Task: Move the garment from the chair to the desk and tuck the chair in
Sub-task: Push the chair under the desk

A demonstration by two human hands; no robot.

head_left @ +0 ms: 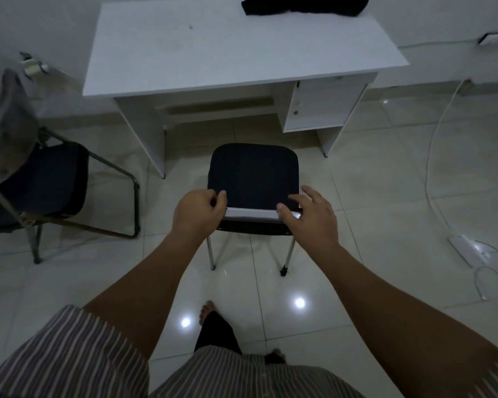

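A black garment lies crumpled on the far right part of the white desk. A black-seated chair with chrome legs stands on the floor in front of the desk's knee gap, its backrest top toward me. My left hand is curled around the left end of the backrest's top edge. My right hand rests over the right end, fingers spread and thumb on the edge; a firm grip cannot be told.
A second folding chair with a clear back stands at the left. The desk has a cabinet on its right side. A white cable and power strip lie on the tiled floor at the right. My feet are below.
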